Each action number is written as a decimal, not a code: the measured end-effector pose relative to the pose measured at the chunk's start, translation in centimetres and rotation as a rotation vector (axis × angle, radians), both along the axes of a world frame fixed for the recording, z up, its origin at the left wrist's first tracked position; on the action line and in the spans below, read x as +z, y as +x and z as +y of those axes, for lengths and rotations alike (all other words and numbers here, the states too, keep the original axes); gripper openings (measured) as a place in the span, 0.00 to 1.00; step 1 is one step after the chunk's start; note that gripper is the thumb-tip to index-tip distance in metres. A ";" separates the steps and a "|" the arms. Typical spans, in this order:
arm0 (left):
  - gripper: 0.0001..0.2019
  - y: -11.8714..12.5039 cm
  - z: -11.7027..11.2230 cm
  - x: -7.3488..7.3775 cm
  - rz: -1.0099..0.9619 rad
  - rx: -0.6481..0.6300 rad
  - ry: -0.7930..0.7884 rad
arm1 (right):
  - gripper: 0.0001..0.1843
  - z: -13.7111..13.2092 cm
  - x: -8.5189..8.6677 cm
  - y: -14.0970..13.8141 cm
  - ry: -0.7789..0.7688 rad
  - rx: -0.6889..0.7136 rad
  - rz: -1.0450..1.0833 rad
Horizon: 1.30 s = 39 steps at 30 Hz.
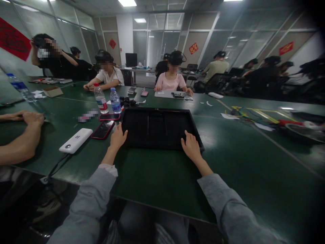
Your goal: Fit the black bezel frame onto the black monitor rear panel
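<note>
Both hands are down on the black panel [158, 128], a wide, flat, dark slab lying in the middle of the green surface [228, 162], just ahead of the person. The left hand [118, 137] rests open against the near-left corner with its fingers loosely up along the edge. The right hand [190, 146] lies open with fingers spread flat on the near-right rim, so neither hand is gripping anything. The panel looks rigid and thin, probably a screen of some kind. I'd judge it moderately heavy, smooth enough to slip, and liable to crack if flexed or pressed on the face, so the framed side edges or the corners, taken with both hands, look like the safe hold. A tiny pale mark sits on its far rim, too small to read. Left of it are two phones in red cases [103, 129], a white power bank [76, 140] with a small unreadable logo, and two water bottles [101, 99], one with a red label and one with a blue, the print blurred. Red hangings [193, 48] on the far glass wall carry characters I can't make out. A co-worker's forearm [20, 145] rests at far left.
</note>
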<state>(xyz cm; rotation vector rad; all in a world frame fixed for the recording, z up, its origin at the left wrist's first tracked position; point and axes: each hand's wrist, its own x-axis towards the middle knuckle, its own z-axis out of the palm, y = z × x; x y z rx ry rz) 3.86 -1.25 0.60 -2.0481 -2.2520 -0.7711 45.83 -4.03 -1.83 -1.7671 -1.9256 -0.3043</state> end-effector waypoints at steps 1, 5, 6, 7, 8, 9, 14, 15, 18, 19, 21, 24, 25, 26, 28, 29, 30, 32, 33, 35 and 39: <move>0.37 0.0 0.0 -0.1 -0.003 -0.002 0.003 | 0.31 0.0 0.0 0.0 0.003 0.001 0.004; 0.37 -0.1 0.1 -0.2 -0.013 -0.011 0.008 | 0.31 0.0 0.0 -0.1 0.017 0.001 0.015; 0.37 -0.2 0.1 -0.2 -0.014 -0.014 0.008 | 0.32 0.0 0.0 -0.1 0.018 0.000 0.016; 0.37 -0.2 0.1 -0.2 -0.015 -0.017 0.011 | 0.32 0.0 0.0 -0.1 0.018 -0.002 0.017; 0.37 -0.1 0.1 -0.2 -0.016 -0.018 0.015 | 0.32 -0.1 0.1 -0.1 0.017 -0.004 0.018; 0.37 -0.1 0.1 -0.2 -0.018 -0.019 0.018 | 0.33 -0.1 0.1 -0.1 0.017 -0.003 0.019; 0.37 -0.1 0.1 -0.1 -0.029 -0.018 0.012 | 0.27 -0.1 0.3 0.0 -0.002 0.029 0.021; 0.37 -0.1 0.1 -0.2 -0.029 -0.019 0.010 | 0.26 -0.1 0.3 0.0 -0.004 0.032 0.020; 0.37 -0.1 0.2 -0.3 -0.012 -0.011 0.021 | 0.25 -0.1 0.3 0.0 -0.004 0.028 0.022; 0.36 -0.1 0.2 -0.4 -0.003 -0.008 0.026 | 0.25 -0.1 0.2 0.0 -0.006 0.026 0.024; 0.36 -0.1 0.2 -0.5 0.015 -0.003 0.030 | 0.25 -0.1 0.2 0.0 -0.012 0.020 0.026; 0.36 -0.1 0.1 -0.5 0.027 0.002 0.021 | 0.25 0.0 0.0 0.1 -0.018 0.020 0.028; 0.36 -0.1 0.1 -0.4 0.029 0.005 0.017 | 0.26 0.0 0.0 0.1 -0.019 0.020 0.027; 0.36 -0.1 0.1 -0.4 0.030 0.006 0.012 | 0.26 0.0 0.0 0.1 -0.019 0.021 0.025; 0.36 0.0 0.0 -0.2 0.031 0.009 0.001 | 0.26 0.0 0.0 0.2 -0.019 0.023 0.021; 0.37 0.0 0.0 -0.2 0.030 0.010 -0.004 | 0.26 0.0 0.0 0.2 -0.019 0.023 0.020; 0.37 0.0 -0.1 -0.1 0.028 0.010 -0.008 | 0.26 0.0 0.0 0.2 -0.019 0.022 0.020; 0.36 0.0 -0.1 0.0 0.021 0.006 -0.014 | 0.25 0.0 0.0 0.1 -0.020 0.021 0.021; 0.36 0.0 -0.1 0.0 0.016 0.004 -0.013 | 0.25 0.0 0.1 0.1 -0.020 0.020 0.023; 0.36 0.0 0.0 0.0 0.006 -0.003 -0.006 | 0.25 -0.1 0.1 0.0 -0.017 0.022 0.027; 0.37 -0.2 0.1 -0.2 -0.019 -0.016 0.005 | 0.25 -0.2 0.1 0.0 0.002 0.029 0.036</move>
